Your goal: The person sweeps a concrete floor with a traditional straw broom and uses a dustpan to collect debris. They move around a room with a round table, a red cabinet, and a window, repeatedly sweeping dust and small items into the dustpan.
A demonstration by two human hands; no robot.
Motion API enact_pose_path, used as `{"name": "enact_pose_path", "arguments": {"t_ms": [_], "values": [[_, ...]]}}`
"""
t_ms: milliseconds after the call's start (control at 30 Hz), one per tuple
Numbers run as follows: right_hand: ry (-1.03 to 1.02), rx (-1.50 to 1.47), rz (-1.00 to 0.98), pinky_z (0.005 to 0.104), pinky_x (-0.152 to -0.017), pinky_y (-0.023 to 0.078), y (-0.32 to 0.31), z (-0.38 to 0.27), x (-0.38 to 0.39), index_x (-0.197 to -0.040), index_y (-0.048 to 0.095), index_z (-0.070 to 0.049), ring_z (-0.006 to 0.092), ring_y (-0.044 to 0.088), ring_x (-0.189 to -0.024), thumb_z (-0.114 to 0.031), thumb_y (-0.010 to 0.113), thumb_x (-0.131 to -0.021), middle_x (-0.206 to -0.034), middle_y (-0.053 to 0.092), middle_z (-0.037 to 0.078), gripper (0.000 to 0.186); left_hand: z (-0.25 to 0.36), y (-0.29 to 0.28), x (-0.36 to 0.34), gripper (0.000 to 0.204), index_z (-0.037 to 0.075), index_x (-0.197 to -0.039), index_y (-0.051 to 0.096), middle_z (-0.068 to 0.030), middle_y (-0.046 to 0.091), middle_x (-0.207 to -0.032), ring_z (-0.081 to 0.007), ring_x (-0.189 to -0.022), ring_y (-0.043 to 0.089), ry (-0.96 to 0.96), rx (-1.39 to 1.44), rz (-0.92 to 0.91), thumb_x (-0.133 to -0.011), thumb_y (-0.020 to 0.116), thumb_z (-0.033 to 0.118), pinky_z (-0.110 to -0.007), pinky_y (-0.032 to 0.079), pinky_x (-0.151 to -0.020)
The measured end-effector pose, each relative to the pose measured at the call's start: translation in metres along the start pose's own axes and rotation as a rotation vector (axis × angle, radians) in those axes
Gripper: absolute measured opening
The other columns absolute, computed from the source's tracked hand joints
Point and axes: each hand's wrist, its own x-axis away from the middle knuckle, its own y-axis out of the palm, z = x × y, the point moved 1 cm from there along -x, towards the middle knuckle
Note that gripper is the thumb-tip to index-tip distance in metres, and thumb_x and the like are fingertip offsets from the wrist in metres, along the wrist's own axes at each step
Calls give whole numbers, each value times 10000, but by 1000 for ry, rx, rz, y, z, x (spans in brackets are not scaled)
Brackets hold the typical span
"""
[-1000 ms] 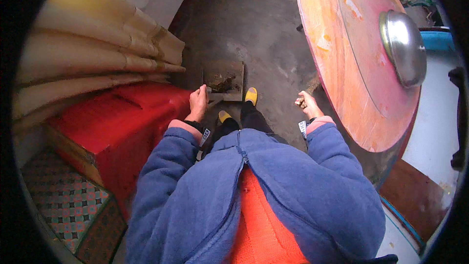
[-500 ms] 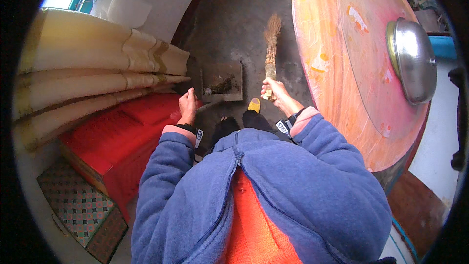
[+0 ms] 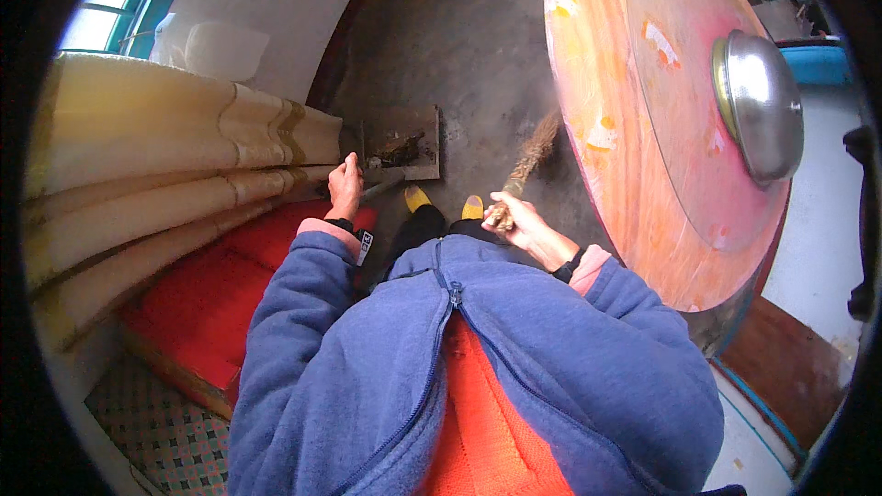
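Note:
My right hand point(image 3: 525, 222) is closed round the bound handle of a short straw hand broom point(image 3: 531, 158). The broom slants away to the right, and its bristle end reaches the edge of the round table point(image 3: 588, 55). At the left, my left hand point(image 3: 344, 187) is closed on the handle of a dustpan point(image 3: 424, 172), with its thumb side up. The pan rests on the floor ahead of that hand. Dark debris point(image 3: 401, 149) lies in it. My fingers hide the end of the handle.
On the table stands a bowl with a metal lid point(image 3: 763, 110). A pale curtain point(image 3: 184, 119) hangs at the left over a red-covered seat point(image 3: 197, 298). My yellow-tipped shoes point(image 3: 416, 197) stand on the grey concrete floor point(image 3: 459, 28), just behind the pan.
The broom's bristle end has swung right, toward the table, and its handle has dropped nearer my body. Both shoe tips now show. The dustpan stays by my left hand.

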Motion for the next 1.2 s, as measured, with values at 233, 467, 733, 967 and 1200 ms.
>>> {"name": "enact_pose_path", "arguments": {"t_ms": [233,467,733,967,1200], "values": [[23,103,-274,378,-601,550,91,1,-34,-842,566,-13,228,613,-665,-216,647,-818,-739,610,111,220,14,-21,-31,454,59,-677,530,-10,466,-544,-117,-444,439,21,-22,-150,-882,514,463,-278,348,-410],[-199,100,-169,303,-528,526,81,-40,-49,-922,545,-36,152,605,-646,-249,639,-801,-792,604,61,262,25,-27,-55,504,39,-664,561,-19,512,-557,-127,-488,490,33,-112,-195,-869,493,494,-290,376,-456],[-209,115,115,371,-511,552,44,-45,-74,-928,516,-7,229,602,-612,-219,665,-771,-777,564,112,303,32,-29,-72,579,22,-664,578,-52,548,-568,-165,-533,535,15,-206,-163,-857,468,558,-325,405,-528],[10,193,-119,414,-614,560,98,-95,-128,-844,578,-10,268,621,-630,-166,615,-789,-715,606,140,170,40,-28,-66,604,12,-683,568,-53,525,-548,-145,-478,504,-63,-160,-152,-842,502,591,-300,389,-467],[-203,129,-107,394,-485,533,153,-174,-133,-822,516,-34,234,595,-587,-160,614,-773,-681,546,88,166,59,-23,-61,691,39,-848,635,-144,650,-840,-296,-829,619,-164,-475,-41,-785,443,700,-403,450,-728]]}}
